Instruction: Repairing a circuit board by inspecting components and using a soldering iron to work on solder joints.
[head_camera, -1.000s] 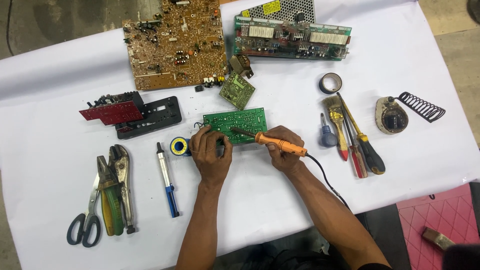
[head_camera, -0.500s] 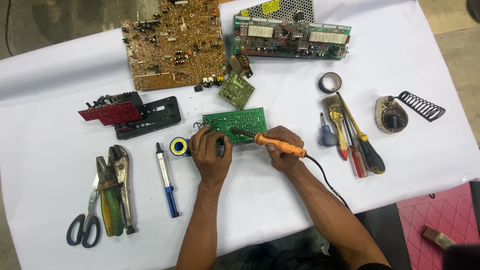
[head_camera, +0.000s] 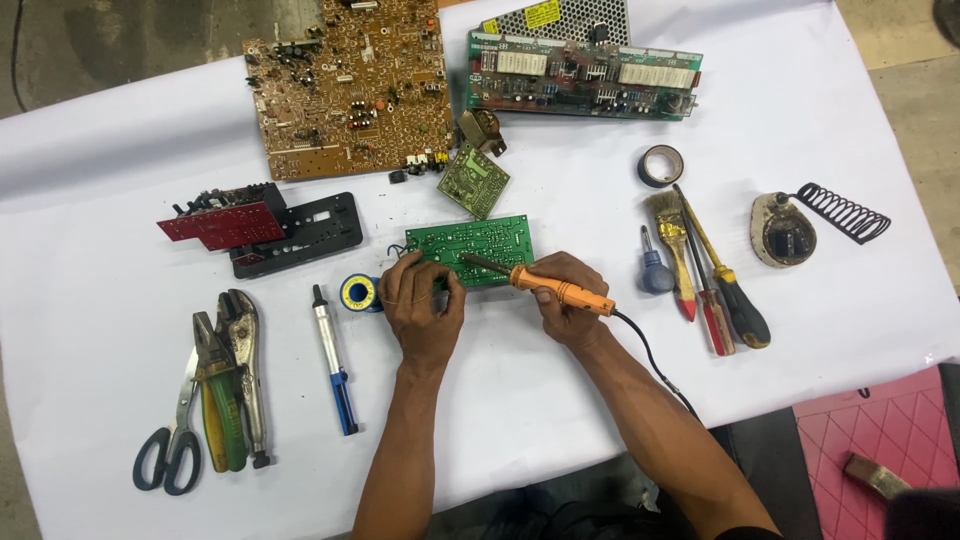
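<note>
nearest the viewer, both forearms reach up over the white table cover (head_camera: 120, 130). the right hand (head_camera: 568, 300) is closed around an orange-handled soldering iron (head_camera: 560, 288), whose dark tip lies across the lower edge of a green circuit board (head_camera: 480, 240) at the middle of the table; its black cord (head_camera: 655, 365) trails back along the forearm. the left hand (head_camera: 422, 305) rests with fingers curled at the board's lower left corner, pinching a thin strand of solder wire (head_camera: 405, 298) — how tight the pinch is cannot be told. just left of that hand sits a solder spool (head_camera: 358, 293) with a blue and yellow face, and beside it a desoldering pump (head_camera: 332, 358). at the left edge lie scissors (head_camera: 172, 450), green-handled pliers (head_camera: 218, 395) and locking pliers (head_camera: 245, 370). to the right of the iron lie a stubby blue screwdriver (head_camera: 655, 268), a brush (head_camera: 672, 245) and two longer screwdrivers (head_camera: 728, 300); further right is an iron stand with a coil (head_camera: 800, 225), and a tape roll (head_camera: 660, 165). farther back — a red board on a black frame (head_camera: 265, 228), a small green board (head_camera: 472, 180), a large brown circuit board (head_camera: 345, 85) and a long green board on a metal case (head_camera: 585, 70).
</note>
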